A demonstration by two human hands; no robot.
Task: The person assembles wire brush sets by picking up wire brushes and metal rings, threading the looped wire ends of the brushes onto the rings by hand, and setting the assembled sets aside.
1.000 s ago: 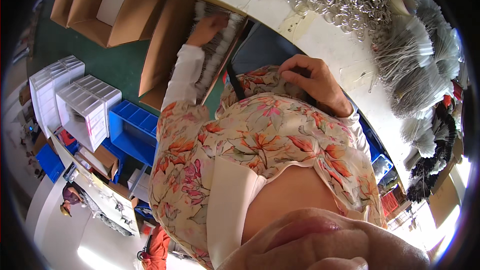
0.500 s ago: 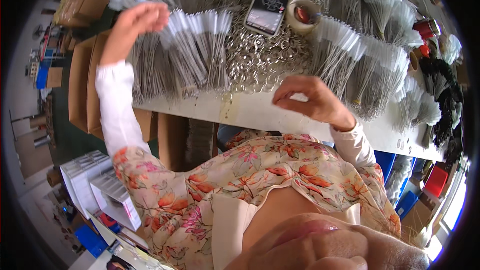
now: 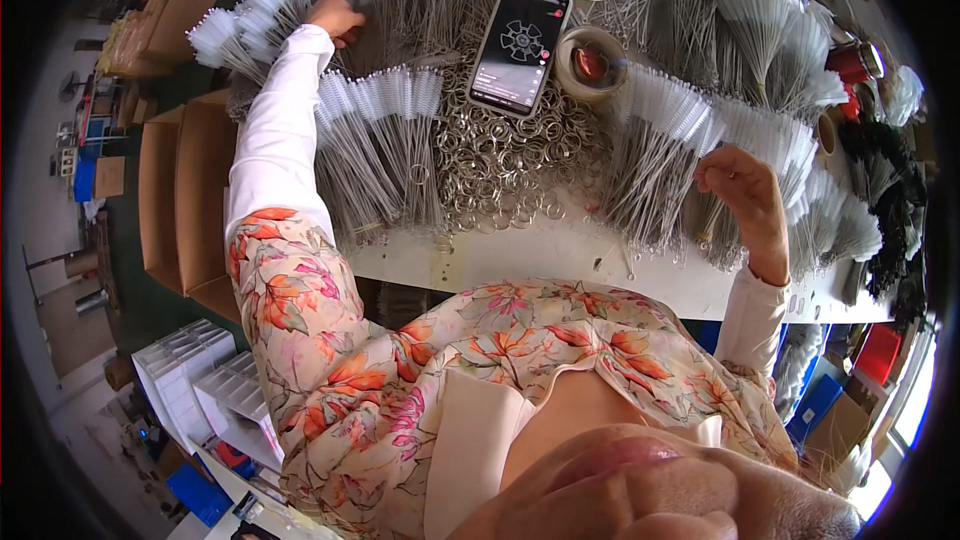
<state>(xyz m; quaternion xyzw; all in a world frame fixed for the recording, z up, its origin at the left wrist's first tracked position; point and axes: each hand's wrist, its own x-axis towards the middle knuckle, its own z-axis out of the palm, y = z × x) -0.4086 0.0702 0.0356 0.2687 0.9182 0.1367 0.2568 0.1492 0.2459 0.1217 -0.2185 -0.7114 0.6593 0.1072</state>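
left hand (image 3: 335, 18) now stretched past bristly, wire-stemmed brushes (image 3: 380, 100), right hand (image 3: 745, 198) shifted from round metal rings (image 3: 505, 155) toward brushes, both sets of fingers curled, grip not discernible

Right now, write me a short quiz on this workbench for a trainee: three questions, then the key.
1. Multiple choice: what lies just right of the smartphone?
A) a cardboard box
B) a tape roll
C) a red can

2. True or false: the metal rings lie in a loose heap on the white table.

3. Fill in the blank: the wire-stemmed brushes nearest the right grip have ____ bristles (name the colour).

Key: 1. B. 2. True. 3. White.
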